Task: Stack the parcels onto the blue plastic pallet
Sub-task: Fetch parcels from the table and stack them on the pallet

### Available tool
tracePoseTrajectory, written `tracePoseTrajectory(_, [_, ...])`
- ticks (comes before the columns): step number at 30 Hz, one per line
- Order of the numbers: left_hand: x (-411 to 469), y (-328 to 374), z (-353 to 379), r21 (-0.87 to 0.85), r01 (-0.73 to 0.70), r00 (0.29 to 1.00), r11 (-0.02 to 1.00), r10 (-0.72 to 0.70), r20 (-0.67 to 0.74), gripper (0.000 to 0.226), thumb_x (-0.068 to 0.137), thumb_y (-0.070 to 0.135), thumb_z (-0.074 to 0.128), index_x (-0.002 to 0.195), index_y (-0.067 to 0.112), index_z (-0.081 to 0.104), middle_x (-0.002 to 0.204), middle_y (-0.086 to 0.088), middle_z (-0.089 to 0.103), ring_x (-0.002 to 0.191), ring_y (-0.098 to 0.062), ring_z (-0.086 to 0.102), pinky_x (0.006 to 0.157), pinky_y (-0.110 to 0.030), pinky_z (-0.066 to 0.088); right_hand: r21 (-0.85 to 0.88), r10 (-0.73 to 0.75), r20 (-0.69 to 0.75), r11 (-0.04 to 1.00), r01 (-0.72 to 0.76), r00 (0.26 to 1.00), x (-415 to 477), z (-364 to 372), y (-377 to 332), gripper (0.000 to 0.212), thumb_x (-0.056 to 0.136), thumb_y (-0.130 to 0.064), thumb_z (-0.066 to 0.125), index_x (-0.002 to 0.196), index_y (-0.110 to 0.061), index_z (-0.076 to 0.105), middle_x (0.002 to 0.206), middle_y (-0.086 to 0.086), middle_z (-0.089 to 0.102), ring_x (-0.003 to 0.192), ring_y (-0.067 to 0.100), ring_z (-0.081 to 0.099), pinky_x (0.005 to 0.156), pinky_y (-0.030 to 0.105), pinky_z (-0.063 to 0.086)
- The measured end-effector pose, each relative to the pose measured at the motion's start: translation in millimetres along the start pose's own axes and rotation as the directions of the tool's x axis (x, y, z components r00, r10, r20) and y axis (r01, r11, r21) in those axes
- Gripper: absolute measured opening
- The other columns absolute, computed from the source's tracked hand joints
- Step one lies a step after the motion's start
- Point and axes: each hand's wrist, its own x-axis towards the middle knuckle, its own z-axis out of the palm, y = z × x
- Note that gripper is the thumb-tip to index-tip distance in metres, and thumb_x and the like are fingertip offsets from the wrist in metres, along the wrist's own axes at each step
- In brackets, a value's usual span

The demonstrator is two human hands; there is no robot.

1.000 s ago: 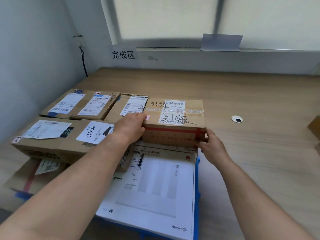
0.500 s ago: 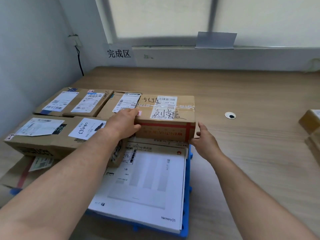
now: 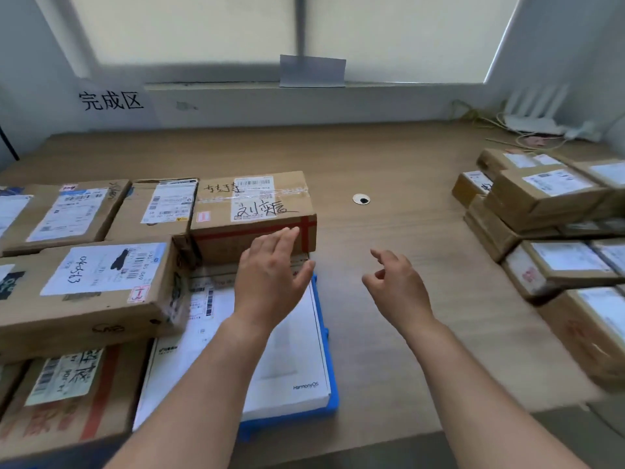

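Grip: left hand [image 3: 270,286] flat, right hand [image 3: 397,289] loosely curled, both empty | parcel [image 3: 253,211] squared at 12, packing pallet [image 3: 332,401] tight | pile [image 3: 548,198] at 3 probably next

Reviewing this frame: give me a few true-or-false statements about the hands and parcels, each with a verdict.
1. The left hand and right hand hold nothing. True.
2. The red-taped brown cardboard parcel sits on the bare wooden table. False: it rests on the flat white box on the blue plastic pallet.
3. More brown cardboard parcels are piled on the table's right side. True.
4. The right hand grips the red-taped parcel. False: it hovers apart from it, over the table.
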Motion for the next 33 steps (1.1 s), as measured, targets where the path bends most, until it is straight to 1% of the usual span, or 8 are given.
tracePoseTrajectory(4, [-21.2,27.3,27.5,-0.068,-0.044,0.997,0.997,0.049,0.064,0.059,0.084,0.05,0.048,0.124,0.009,0.061,0.128,-0.009,0.06,0.122,-0.03,0.051,0.1,-0.044,0.04,-0.079,0.019,-0.086,0.997,-0.026,0.996,-26.5,-13.9,21.0,0.048,0.09,-0.02,0.054,0.138,-0.021,0.048,0.132,0.002,0.05,0.116,0.02,0.053,0.088,0.034,0.047])
tracePoseTrajectory(9, [-35.8,60.2,44.0,-0.106,-0.069,0.988,0.992,0.083,0.133,0.055,0.088,0.042,0.062,0.133,0.011,0.054,0.136,-0.008,0.054,0.129,-0.027,0.044,0.108,-0.041,0.032,-0.102,0.027,-0.15,0.994,-0.043,0.988,-45.3,-33.4,46.1,0.048,0.09,-0.021,0.055,0.138,-0.022,0.049,0.13,0.002,0.051,0.116,0.021,0.053,0.087,0.034,0.046])
tracePoseTrajectory(13, [-37.2,96.0,59.1,-0.081,-0.089,0.977,0.993,0.103,0.185,0.06,0.089,0.044,0.059,0.139,0.013,0.047,0.14,-0.006,0.05,0.131,-0.024,0.042,0.107,-0.038,0.033,-0.145,0.003,-0.176,0.989,-0.029,0.984,-54.6,-59.4,74.6,0.05,0.093,-0.025,0.053,0.142,-0.023,0.044,0.133,0.002,0.05,0.119,0.019,0.05,0.089,0.032,0.043])
tracePoseTrajectory(17, [-37.3,146.7,77.9,-0.114,-0.06,0.968,0.992,0.085,0.235,0.06,0.092,0.047,0.052,0.143,0.019,0.04,0.145,0.0,0.043,0.132,-0.018,0.039,0.103,-0.035,0.038,-0.185,-0.008,-0.195,0.982,-0.028,0.981,-63.5,-99.7,118.0,0.05,0.095,-0.028,0.052,0.144,-0.023,0.041,0.138,0.0,0.048,0.124,0.016,0.047,0.096,0.028,0.041])
tracePoseTrajectory(22, [-40.2,210.7,105.0,-0.066,-0.129,0.964,0.989,0.14,0.224,0.063,0.085,0.056,0.045,0.128,0.012,0.058,0.127,-0.007,0.06,0.114,-0.031,0.056,0.09,-0.04,0.045,-0.262,-0.013,-0.208,0.964,-0.043,0.978,-74.0,-147.2,176.1,0.05,0.096,-0.031,0.049,0.144,-0.024,0.041,0.142,-0.001,0.045,0.128,0.016,0.043,0.102,0.028,0.036])
tracePoseTrajectory(26, [-36.2,291.3,134.8,-0.009,-0.202,0.943,0.979,0.197,0.268,0.061,0.091,0.055,0.047,0.142,0.021,0.043,0.146,0.0,0.043,0.134,-0.021,0.037,0.107,-0.036,0.029,-0.255,0.036,-0.236,0.962,-0.098,0.971,-79.9,-198.3,242.3,0.048,0.096,-0.034,0.049,0.142,-0.023,0.043,0.139,-0.001,0.046,0.126,0.016,0.043,0.103,0.029,0.035])
tracePoseTrajectory(29, [-36.0,351.0,158.1,-0.007,-0.236,0.932,0.972,0.229,0.282,0.063,0.091,0.059,0.041,0.145,0.026,0.035,0.152,0.003,0.034,0.139,-0.018,0.028,0.112,-0.034,0.023,-0.246,0.067,-0.278,0.959,-0.138,0.958,-81.5,-235.4,292.2,0.047,0.094,-0.037,0.051,0.139,-0.023,0.048,0.136,0.0,0.049,0.125,0.017,0.045,0.103,0.03,0.035])
tracePoseTrajectory(33, [-42.6,414.0,189.8,-0.016,-0.26,0.916,0.965,0.252,0.314,0.064,0.091,0.062,0.038,0.145,0.029,0.033,0.154,0.004,0.03,0.141,-0.017,0.025,0.114,-0.035,0.02,-0.225,0.11,-0.316,0.956,-0.187,0.942,-87.2,-272.3,343.8,0.048,0.093,-0.04,0.054,0.137,-0.022,0.051,0.133,0.001,0.052,0.124,0.018,0.047,0.103,0.033,0.034])
